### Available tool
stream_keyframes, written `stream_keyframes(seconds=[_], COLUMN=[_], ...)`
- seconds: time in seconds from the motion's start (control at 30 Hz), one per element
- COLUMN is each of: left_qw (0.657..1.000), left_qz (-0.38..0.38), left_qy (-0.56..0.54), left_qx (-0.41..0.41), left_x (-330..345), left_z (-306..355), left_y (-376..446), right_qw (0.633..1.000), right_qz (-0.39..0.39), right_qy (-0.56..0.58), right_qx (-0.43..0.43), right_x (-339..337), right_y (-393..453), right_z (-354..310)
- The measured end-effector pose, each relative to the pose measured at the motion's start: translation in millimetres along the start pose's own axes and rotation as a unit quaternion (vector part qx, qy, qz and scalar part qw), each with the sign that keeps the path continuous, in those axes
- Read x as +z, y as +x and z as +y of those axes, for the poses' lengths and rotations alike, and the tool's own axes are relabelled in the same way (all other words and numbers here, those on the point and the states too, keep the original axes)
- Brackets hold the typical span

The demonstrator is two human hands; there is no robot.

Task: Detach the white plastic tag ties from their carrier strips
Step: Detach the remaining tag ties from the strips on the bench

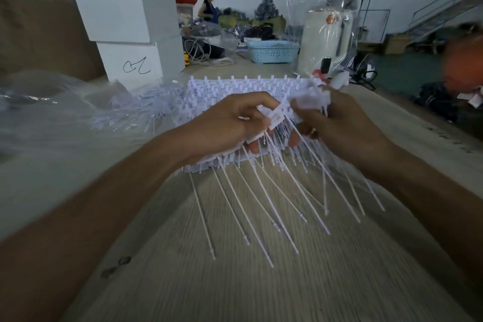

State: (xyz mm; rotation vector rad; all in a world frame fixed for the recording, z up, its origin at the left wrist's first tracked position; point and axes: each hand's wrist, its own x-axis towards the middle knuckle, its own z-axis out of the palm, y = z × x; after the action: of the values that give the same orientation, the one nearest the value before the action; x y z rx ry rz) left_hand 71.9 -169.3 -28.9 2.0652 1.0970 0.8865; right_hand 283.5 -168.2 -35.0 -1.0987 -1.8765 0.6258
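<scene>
Tag ties (pixel 261 191) on strip, gripped between left hand (pixel 230 123) and right hand (pixel 337 123).

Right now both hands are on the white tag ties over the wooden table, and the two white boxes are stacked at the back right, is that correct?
Not quite. The head view shows the white boxes stacked at the back left, not right. The rest holds: the left hand and right hand are on the tag ties over the wooden table.

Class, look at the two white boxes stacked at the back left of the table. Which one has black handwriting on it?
The lower box. Its front face carries a black scribbled mark, while the upper box resting on it shows only plain white sides.
</scene>
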Motion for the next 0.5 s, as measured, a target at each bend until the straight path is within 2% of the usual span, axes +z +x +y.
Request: stream_keyframes(seconds=[0.1,0.27,0.4,0.5], left_qw=[0.999,0.997,0.996,0.993], left_qz=[0.031,0.072,0.065,0.095], left_qy=[0.035,0.022,0.018,0.046], left_qx=[0.026,0.026,0.052,0.049], left_x=[8,3,6,11], left_z=[6,10,11,10], left_y=[0,1,-2,1], right_qw=[0.992,0.980,0.988,0.986], right_qz=[-0.034,-0.020,-0.060,-0.049], right_qy=[0.122,0.189,0.137,0.160], right_qx=[0.029,0.066,0.040,0.023], right_x=[11,10,12,16], right_y=[-7,-5,-8,-7], right_z=[-3,-5,-6,-1])
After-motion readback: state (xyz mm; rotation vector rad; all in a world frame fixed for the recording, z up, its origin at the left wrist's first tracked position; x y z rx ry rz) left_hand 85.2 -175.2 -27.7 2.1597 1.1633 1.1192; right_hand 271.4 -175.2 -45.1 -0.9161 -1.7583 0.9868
